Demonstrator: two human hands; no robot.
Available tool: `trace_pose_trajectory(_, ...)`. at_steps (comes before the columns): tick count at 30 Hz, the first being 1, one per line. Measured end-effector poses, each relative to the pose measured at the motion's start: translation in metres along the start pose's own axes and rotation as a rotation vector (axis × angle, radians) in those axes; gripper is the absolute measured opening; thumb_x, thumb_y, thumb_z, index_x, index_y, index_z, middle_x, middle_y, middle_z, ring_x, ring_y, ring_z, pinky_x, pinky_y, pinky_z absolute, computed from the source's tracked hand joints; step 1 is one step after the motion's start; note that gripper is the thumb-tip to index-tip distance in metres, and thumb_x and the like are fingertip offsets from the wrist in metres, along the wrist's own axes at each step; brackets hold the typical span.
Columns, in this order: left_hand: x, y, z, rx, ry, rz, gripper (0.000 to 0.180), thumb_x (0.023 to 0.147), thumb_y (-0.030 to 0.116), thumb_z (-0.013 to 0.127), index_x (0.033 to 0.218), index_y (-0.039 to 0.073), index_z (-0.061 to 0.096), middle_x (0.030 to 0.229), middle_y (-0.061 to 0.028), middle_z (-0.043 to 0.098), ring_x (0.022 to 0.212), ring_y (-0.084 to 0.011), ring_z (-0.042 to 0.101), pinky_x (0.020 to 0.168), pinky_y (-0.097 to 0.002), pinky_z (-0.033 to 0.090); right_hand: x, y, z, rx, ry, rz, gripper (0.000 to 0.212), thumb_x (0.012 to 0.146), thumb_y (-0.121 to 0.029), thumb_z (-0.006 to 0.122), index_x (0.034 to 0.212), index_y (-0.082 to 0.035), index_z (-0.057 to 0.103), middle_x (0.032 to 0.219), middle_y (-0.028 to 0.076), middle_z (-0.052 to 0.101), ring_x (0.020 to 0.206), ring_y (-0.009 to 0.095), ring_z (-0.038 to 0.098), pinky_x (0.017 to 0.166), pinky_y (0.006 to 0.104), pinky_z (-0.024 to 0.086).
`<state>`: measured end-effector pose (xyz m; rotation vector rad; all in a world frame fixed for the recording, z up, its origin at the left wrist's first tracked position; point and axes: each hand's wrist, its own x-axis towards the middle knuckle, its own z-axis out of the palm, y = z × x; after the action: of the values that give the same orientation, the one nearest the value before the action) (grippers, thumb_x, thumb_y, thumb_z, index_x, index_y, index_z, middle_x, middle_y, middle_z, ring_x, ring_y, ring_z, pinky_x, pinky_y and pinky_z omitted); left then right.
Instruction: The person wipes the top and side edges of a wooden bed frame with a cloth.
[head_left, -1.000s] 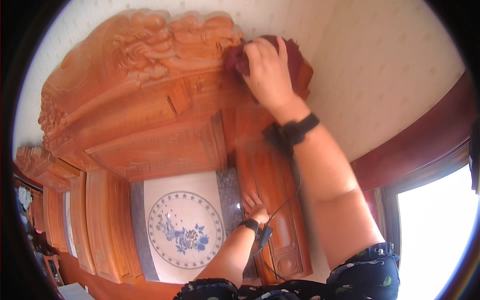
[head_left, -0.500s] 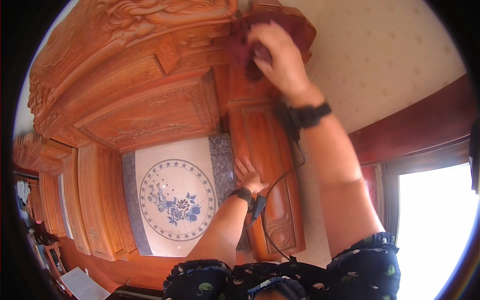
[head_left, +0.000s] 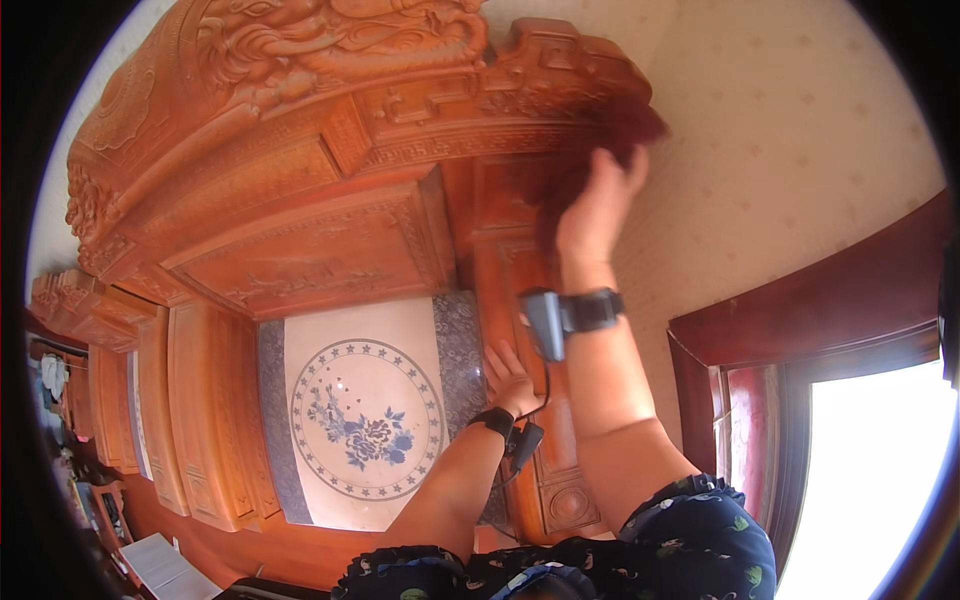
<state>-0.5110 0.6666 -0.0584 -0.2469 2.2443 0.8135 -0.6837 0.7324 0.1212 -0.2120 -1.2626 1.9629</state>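
Observation:
A dark red cloth (head_left: 632, 128), blurred by motion, lies against the right end of a carved wooden backrest (head_left: 420, 120). My right hand (head_left: 594, 212) grips this cloth, its arm stretched far forward. Part of the cloth hangs down along the wood to the left of the wrist. My left hand (head_left: 510, 382) rests with fingers stretched on the wooden armrest (head_left: 560, 450), by the edge of the seat mat. Each wrist carries a black strap with a small box and cable.
A pale seat mat (head_left: 310, 400) with a blue flower circle covers the seat. More carved wooden seating (head_left: 205, 400) stands to the left. A patterned wall (head_left: 780, 130) rises close on the right, with a dark red window frame (head_left: 800, 310) below it.
My right hand has swept the cloth right and down, from the top of the backrest's end to its outer edge. The left hand keeps its place on the armrest. The view has shifted slightly.

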Motion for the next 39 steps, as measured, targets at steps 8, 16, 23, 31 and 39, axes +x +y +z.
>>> trace_pose_trajectory(8, 0.0, 0.009, -0.005, 0.003, -0.103, 0.027, 0.125, 0.068, 0.031, 0.074, 0.127, 0.003, -0.032, 0.133, -0.0253, -0.034, 0.128, -0.0432, -0.019, 0.099, -0.0558, 0.02, -0.03, 0.136, -0.08, -0.984, -0.489, -0.351, 0.037, 0.062, 0.006, 0.061, 0.095, -0.01, 0.057, 0.121, 0.022, 0.035, 0.109, 0.043, 0.034, 0.092, 0.042, 0.035)
trace_pose_trajectory(16, 0.001, -0.011, -0.006, -0.013, -0.027, -0.006, 0.126, 0.066, 0.031, 0.076, 0.13, 0.009, -0.03, 0.137, -0.0211, -0.03, 0.13, -0.0413, -0.014, 0.099, -0.0566, 0.019, -0.043, 0.052, -0.021, -0.64, -0.72, -0.364, 0.039, 0.059, 0.009, 0.058, 0.089, -0.015, 0.065, 0.104, 0.01, 0.047, 0.1, 0.031, 0.043, 0.086, 0.0361, 0.039)
trace_pose_trajectory(23, 0.0, 0.008, 0.003, -0.057, -0.01, 0.012, 0.127, 0.063, 0.031, 0.078, 0.133, 0.015, -0.027, 0.139, -0.0179, -0.029, 0.131, -0.0403, -0.012, 0.098, -0.0563, 0.021, -0.042, 0.055, 0.031, -0.871, -0.894, -0.972, 0.039, 0.056, -0.004, 0.062, 0.092, -0.018, 0.063, 0.116, 0.004, 0.044, 0.105, 0.025, 0.04, 0.086, 0.0438, 0.03)
trace_pose_trajectory(31, -0.001, 0.002, -0.007, 0.021, -0.069, 0.028, 0.125, 0.067, 0.032, 0.075, 0.13, 0.006, -0.03, 0.134, -0.0248, -0.034, 0.128, -0.0446, -0.018, 0.098, -0.055, 0.023, -0.068, 0.122, -0.033, -1.255, -1.29, -0.051, 0.011, 0.063, -0.01, 0.058, 0.072, -0.007, 0.064, 0.09, 0.01, 0.06, 0.094, 0.03, 0.052, 0.078, 0.0435, 0.038)
trace_pose_trajectory(39, -0.008, 0.0, -0.014, 0.024, -0.075, 0.018, 0.125, 0.068, 0.031, 0.074, 0.128, 0.005, -0.032, 0.134, -0.0261, -0.032, 0.128, -0.0453, -0.017, 0.097, -0.0542, 0.022, -0.02, 0.058, -0.046, -0.979, -1.032, -0.536, 0.031, 0.065, -0.005, 0.061, 0.092, -0.019, 0.065, 0.11, 0.003, 0.055, 0.106, 0.028, 0.046, 0.089, 0.0455, 0.037)
